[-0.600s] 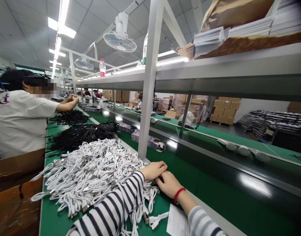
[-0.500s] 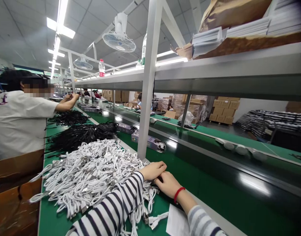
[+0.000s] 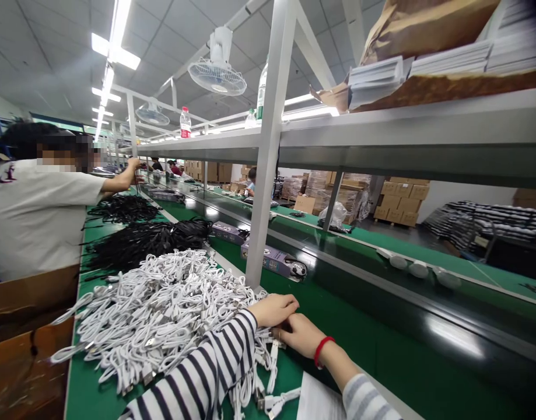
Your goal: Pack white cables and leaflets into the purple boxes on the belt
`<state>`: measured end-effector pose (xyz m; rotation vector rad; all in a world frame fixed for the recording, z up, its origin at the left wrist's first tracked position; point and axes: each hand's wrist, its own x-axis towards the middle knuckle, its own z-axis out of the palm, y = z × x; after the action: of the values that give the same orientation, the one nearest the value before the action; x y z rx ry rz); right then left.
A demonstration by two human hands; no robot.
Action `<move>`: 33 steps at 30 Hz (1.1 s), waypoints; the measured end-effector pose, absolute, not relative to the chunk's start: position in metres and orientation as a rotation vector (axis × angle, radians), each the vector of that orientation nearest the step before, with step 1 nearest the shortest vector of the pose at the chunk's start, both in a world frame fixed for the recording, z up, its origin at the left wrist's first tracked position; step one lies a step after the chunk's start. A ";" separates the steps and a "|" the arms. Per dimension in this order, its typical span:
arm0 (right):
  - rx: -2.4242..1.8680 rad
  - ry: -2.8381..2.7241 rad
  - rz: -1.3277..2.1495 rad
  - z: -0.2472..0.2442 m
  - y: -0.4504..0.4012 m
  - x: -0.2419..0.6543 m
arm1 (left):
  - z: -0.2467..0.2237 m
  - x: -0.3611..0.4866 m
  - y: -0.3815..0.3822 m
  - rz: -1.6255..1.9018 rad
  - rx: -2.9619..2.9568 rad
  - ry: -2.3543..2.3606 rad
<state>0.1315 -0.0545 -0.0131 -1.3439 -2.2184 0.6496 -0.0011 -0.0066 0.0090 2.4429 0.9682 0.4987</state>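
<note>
The white cables [image 3: 171,309] are heaped across the table [image 3: 86,399], a few loops overhanging its left edge, probably kept this near for easy reach. By the right edge, the left hand [image 3: 274,309] and right hand [image 3: 303,337] meet, fingers bent and close together; whether they pinch a cable I cannot tell (the knuckles hide it). Meeting there likely gives them room beside the heap. A paper [image 3: 319,401] lies by the right forearm. Black cords [image 3: 149,242] lie farther along, presumably to keep the kinds apart.
</note>
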 end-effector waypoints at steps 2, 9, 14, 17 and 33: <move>-1.343 -2.181 0.683 -0.015 -0.053 0.133 | 0.014 -0.002 -0.007 0.428 2.468 0.976; -1.355 -2.114 0.626 -0.016 -0.046 0.141 | 0.024 -0.010 -0.002 0.250 2.436 0.975; -1.470 -1.959 0.448 -0.022 -0.038 0.172 | 0.023 -0.012 -0.003 0.162 2.459 0.932; -1.514 -1.908 0.457 -0.024 -0.035 0.190 | 0.018 -0.011 -0.001 0.054 2.461 0.826; -2.229 -2.515 0.648 0.041 -0.145 0.155 | 0.012 -0.014 0.009 -0.018 2.377 0.634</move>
<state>0.1552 -0.1448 0.0409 -2.2291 -2.5152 0.6475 -0.0139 0.0086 0.0119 2.3774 0.6344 -0.0180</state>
